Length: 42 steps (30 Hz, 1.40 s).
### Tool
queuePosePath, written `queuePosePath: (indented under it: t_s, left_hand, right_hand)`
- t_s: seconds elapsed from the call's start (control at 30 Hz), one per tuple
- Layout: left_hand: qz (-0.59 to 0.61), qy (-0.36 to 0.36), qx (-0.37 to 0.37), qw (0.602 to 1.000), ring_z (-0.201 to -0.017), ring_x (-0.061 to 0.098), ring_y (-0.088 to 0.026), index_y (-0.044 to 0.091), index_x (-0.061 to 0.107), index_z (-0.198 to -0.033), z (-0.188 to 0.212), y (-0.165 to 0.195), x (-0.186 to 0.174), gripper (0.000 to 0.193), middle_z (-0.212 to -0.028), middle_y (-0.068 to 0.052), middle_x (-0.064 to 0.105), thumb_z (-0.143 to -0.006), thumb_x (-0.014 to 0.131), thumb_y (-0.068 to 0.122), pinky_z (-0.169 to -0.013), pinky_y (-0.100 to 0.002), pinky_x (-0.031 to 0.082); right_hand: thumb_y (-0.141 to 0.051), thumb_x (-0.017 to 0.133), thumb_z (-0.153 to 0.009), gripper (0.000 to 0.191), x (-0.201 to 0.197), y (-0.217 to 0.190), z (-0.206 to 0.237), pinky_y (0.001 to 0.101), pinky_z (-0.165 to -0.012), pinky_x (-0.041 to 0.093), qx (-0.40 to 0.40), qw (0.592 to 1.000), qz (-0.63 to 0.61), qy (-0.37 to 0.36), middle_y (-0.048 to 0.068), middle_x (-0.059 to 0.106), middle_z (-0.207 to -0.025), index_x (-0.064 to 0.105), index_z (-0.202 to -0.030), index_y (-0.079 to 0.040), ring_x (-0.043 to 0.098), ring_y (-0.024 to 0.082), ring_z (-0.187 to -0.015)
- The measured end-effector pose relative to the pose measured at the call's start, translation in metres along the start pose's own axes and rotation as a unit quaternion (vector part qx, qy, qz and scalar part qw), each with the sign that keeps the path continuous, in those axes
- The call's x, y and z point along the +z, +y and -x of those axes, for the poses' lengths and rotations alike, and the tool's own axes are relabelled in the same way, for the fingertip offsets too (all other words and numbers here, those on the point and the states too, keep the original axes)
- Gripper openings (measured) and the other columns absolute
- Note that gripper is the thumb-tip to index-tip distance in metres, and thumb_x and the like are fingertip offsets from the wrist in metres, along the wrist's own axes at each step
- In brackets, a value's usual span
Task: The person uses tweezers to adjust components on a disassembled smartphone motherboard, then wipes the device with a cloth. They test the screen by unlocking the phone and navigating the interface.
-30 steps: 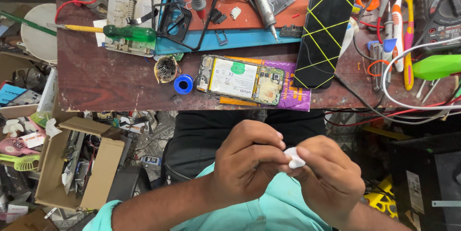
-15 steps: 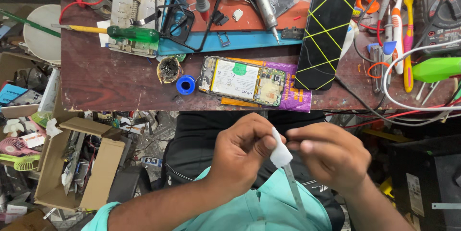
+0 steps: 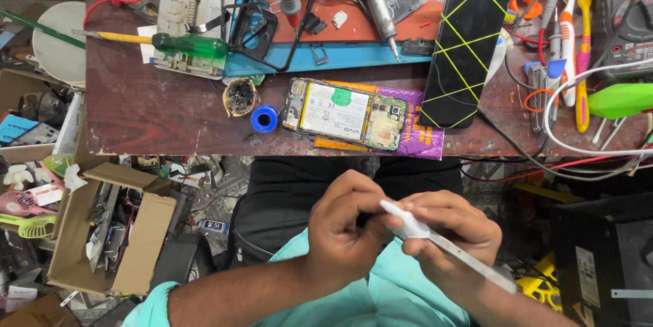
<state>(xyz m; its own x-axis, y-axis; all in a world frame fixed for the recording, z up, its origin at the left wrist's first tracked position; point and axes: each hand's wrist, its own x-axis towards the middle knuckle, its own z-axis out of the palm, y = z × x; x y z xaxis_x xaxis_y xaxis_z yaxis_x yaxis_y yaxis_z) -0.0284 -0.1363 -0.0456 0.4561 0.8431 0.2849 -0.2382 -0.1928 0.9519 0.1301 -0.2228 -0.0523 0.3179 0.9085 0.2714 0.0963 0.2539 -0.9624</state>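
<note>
A thin metal tool (image 3: pixel 449 253) with white wrapping at its tip sits over the lap, below the workbench edge (image 3: pixel 204 147). The right hand (image 3: pixel 445 238) grips its shaft; the left hand (image 3: pixel 347 228) pinches the wrapped tip, fingers curled. An opened phone (image 3: pixel 347 113) lies well apart. The tool's tip is hidden.

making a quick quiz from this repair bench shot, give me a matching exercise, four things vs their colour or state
Things:
1. screwdriver
2. opened phone
3. black phone
4. metal strip

Colour or state:
A. crossed with yellow bands
B. held by both hands, white wad at its tip
C. green handle
D. back off, battery showing

Pairs: 1-C, 2-D, 3-A, 4-B

The left hand and right hand grip the strip below the table edge.
</note>
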Motion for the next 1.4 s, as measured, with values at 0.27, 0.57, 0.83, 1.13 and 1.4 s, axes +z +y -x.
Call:
queuePosePath:
  t_s: [0.27, 0.57, 0.83, 1.13, 1.4]
  left_hand:
    - [-0.078, -0.002, 0.12, 0.99, -0.083, 0.059, -0.02, 0.005, 0.068, -0.103, -0.014, -0.002, -0.005, 0.019, -0.094, -0.006, 0.06, -0.093, 0.083, 0.011, -0.071, -0.031, 0.049]
    - [-0.242, -0.078, 0.106, 0.961, -0.085, 0.063, -0.022, 0.008, 0.073, -0.103, -0.071, -0.012, -0.011, 0.019, -0.091, -0.004, 0.066, -0.089, 0.084, 0.014, -0.077, -0.035, 0.051]
    - [-0.429, -0.131, 0.168, 0.878, -0.089, 0.055, -0.027, 0.008, 0.074, -0.098, -0.108, -0.025, -0.01, 0.019, -0.088, -0.006, 0.056, -0.084, 0.084, 0.018, -0.075, -0.042, 0.041]
    - [-0.395, -0.153, 0.171, 0.89, -0.094, 0.058, -0.025, 0.004, 0.074, -0.106, -0.106, -0.027, -0.024, 0.019, -0.095, -0.004, 0.061, -0.089, 0.08, 0.009, -0.083, -0.041, 0.043]
    - [-0.367, -0.154, 0.172, 0.901, -0.095, 0.059, -0.026, 0.003, 0.073, -0.106, -0.105, -0.036, -0.033, 0.023, -0.099, -0.005, 0.064, -0.084, 0.079, 0.005, -0.083, -0.041, 0.043]
  right_hand:
    - [0.014, 0.075, -0.088, 0.022, -0.008, 0.013, 0.013, 0.0429, -0.093, 0.061, 0.173, 0.933, -0.315, 0.027, 0.025, 0.07, -0.111, 0.072, -0.108, 0.007, 0.073, 0.032, -0.102]
    - [0.016, 0.072, -0.088, 0.015, -0.044, 0.035, -0.025, 0.0409, -0.076, 0.063, 0.174, 0.939, -0.261, 0.144, 0.019, 0.07, -0.099, 0.072, -0.099, 0.006, 0.073, 0.027, -0.085]
    - [0.017, 0.073, -0.09, 0.016, -0.063, 0.052, -0.044, 0.0336, -0.087, 0.06, 0.148, 0.953, -0.2, 0.172, 0.017, 0.071, -0.103, 0.072, -0.102, 0.006, 0.071, 0.021, -0.09]
    - [0.011, 0.08, -0.084, 0.012, -0.034, 0.043, -0.054, 0.0239, -0.073, 0.055, 0.097, 0.985, 0.115, 0.087, 0.012, 0.072, -0.088, 0.074, -0.092, 0.005, 0.068, 0.012, -0.074]
    - [0.008, 0.085, -0.082, 0.015, -0.019, 0.034, -0.071, 0.0201, -0.064, 0.054, -0.019, 0.971, 0.237, 0.032, 0.009, 0.072, -0.084, 0.074, -0.092, 0.003, 0.071, 0.013, -0.075]
